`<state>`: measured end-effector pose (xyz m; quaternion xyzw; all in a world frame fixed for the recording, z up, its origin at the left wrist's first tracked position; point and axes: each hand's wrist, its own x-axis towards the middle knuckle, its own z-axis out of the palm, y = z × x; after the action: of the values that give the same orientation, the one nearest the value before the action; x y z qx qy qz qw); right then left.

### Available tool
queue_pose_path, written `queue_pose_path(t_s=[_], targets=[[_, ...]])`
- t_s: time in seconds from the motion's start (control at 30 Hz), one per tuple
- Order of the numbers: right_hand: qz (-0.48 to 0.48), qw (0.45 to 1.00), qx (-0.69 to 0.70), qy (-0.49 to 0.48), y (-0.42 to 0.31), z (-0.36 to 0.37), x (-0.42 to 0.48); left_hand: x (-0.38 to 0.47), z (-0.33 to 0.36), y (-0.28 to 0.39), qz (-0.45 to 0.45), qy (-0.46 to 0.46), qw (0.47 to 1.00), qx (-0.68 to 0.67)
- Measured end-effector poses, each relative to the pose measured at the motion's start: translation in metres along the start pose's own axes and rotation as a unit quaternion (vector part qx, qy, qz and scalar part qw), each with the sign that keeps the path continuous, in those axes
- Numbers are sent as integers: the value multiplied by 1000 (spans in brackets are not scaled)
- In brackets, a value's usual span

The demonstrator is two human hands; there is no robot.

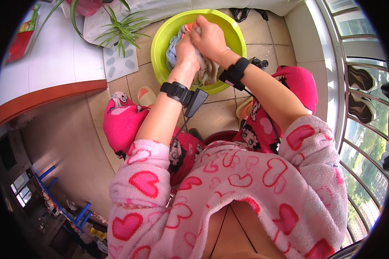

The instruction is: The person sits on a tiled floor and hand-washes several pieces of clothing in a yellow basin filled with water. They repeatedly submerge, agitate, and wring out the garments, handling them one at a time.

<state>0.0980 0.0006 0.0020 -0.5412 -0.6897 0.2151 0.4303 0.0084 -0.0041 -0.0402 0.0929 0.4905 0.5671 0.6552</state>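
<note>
A lime-green plastic basin (158, 48) stands on the tiled floor between my knees, with wet-looking cloths (207, 72) in it, one beige or patterned, one light blue, and a bit of orange. Over the basin, my left hand (187, 53) and my right hand (209, 37) are close together, both closed on bunched cloth. Pale cloth shows at the top of my right fist, and beige cloth hangs below the hands. The part between the palms is hidden. A black band with a small device is strapped round each wrist.
A spider plant (123, 29) leans in from the upper left, above a footprint-patterned mat (120, 61). A white surface with a red-brown edge (52, 99) is at left. Black plastic (241, 14) lies behind the basin. Window bars and a pair of shoes (359, 108) are at right.
</note>
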Motion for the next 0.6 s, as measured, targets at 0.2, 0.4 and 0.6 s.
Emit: queue_pose_path(t_s=[0.2,0.4,0.6], targets=[[-16,986,33,-160,-2,1,-4,-8,3,4,18,-46,997,-53],[37,998,28,-46,-6,-2,-5,-8,5,7,51,36,996,60],[48,997,19,-52,-9,-2,-3,-12,7,6,21,14,1000,6]])
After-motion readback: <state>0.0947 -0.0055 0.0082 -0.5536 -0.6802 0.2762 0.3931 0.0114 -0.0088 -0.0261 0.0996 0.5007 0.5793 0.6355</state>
